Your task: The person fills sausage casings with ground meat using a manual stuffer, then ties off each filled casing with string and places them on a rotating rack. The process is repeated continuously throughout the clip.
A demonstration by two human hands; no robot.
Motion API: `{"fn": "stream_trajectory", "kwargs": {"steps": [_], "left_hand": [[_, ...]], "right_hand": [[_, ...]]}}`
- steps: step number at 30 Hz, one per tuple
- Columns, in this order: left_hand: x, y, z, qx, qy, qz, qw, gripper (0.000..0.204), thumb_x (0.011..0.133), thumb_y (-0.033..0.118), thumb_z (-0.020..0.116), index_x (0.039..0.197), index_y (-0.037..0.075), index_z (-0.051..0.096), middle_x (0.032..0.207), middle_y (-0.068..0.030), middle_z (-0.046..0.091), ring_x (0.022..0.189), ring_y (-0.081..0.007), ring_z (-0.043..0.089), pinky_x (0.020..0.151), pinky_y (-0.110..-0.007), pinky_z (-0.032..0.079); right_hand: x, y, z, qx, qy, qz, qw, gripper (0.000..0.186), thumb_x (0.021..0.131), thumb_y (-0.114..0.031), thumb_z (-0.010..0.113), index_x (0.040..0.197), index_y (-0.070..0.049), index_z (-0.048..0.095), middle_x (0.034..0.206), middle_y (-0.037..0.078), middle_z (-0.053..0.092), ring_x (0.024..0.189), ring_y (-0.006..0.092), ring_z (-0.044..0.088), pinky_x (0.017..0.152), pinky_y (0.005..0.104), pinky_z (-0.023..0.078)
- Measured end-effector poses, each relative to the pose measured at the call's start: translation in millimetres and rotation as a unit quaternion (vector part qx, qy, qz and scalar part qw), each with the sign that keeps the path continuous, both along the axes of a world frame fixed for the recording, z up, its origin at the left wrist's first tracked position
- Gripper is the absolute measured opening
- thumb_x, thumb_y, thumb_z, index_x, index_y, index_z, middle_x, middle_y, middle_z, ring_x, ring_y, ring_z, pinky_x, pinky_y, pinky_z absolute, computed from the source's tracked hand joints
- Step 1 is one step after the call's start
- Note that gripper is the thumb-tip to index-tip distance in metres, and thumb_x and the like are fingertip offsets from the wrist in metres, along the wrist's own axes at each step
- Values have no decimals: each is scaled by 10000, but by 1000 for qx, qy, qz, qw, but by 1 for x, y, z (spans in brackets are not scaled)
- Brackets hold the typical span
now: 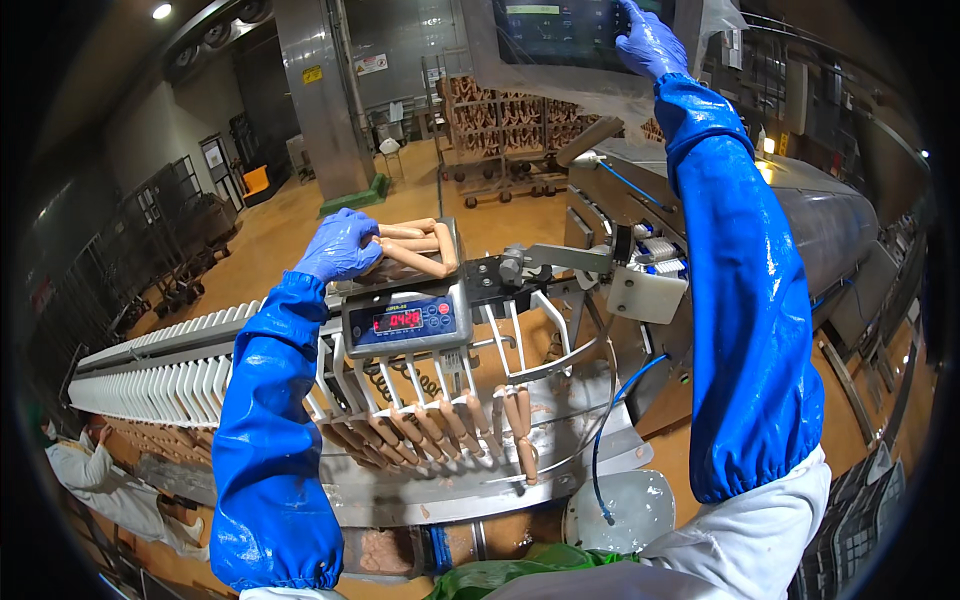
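Observation:
In a purple-blue glove, my left hand [340, 246] is closed on the end of a string of linked sausages [425, 248]. The sausages lie folded on top of a small bench scale [408, 318] with a lit red display. My right hand [652, 45], gloved the same way, is raised at the upper right and holds nothing. Its index finger is stretched out and touches a touchscreen [560, 35] wrapped in clear plastic. Blue sleeve covers reach over both my forearms.
White hooks [180, 385] line a conveyor to the left; sausage strings [440, 425] hang from those below the scale. A steel machine [820, 215] stands right. Racks of sausages [500, 120] stand at the back. A person in white [105, 480] works at lower left. A blue hose [600, 460] dangles nearby.

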State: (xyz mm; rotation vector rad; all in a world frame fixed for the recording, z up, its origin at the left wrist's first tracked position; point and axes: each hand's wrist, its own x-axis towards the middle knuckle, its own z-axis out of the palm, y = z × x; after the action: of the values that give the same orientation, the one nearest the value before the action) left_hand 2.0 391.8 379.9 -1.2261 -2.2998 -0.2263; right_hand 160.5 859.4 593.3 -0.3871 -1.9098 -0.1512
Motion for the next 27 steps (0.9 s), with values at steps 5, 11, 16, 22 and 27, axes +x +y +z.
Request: {"fn": "stream_trajectory", "kwargs": {"steps": [5,11,16,22,27], "left_hand": [[9,-1,3,-13,26,-17,999,269,800,279,600,957,78,685,934,-132,645,957,-341,562,868,-447,459],[10,-1,-2,-73,43,-33,996,223,791,241,618,935,81,676,942,-123,620,1008,-336,545,923,-436,430],[13,7,-11,-173,15,-7,985,256,743,282,646,908,92,691,1002,-122,607,1078,-326,515,1013,-412,384],[-4,18,-8,-203,3,6,979,297,686,328,668,817,63,700,954,-166,651,1025,-347,577,959,-425,433],[-42,31,43,100,-186,10,977,383,884,342,604,909,-30,688,749,-127,673,680,-222,617,669,-417,518]], "right_hand": [[-12,4,0,-29,-2,19,999,705,794,-230,662,1452,-173,415,1223,168,585,1148,360,575,964,460,480],[-10,5,7,-47,-22,-23,998,701,801,-191,647,1459,-181,405,1241,172,585,1166,348,575,974,461,478],[4,-4,1,-24,-80,52,995,732,847,-225,638,1509,-187,329,1368,197,527,1280,340,512,1060,437,429],[44,-65,-141,18,-78,370,926,384,866,-248,605,1215,-90,630,1044,170,651,965,344,657,855,422,529],[98,-113,-280,-64,-177,458,869,269,855,-169,663,1099,-55,671,990,137,617,912,282,624,805,378,505]]}}
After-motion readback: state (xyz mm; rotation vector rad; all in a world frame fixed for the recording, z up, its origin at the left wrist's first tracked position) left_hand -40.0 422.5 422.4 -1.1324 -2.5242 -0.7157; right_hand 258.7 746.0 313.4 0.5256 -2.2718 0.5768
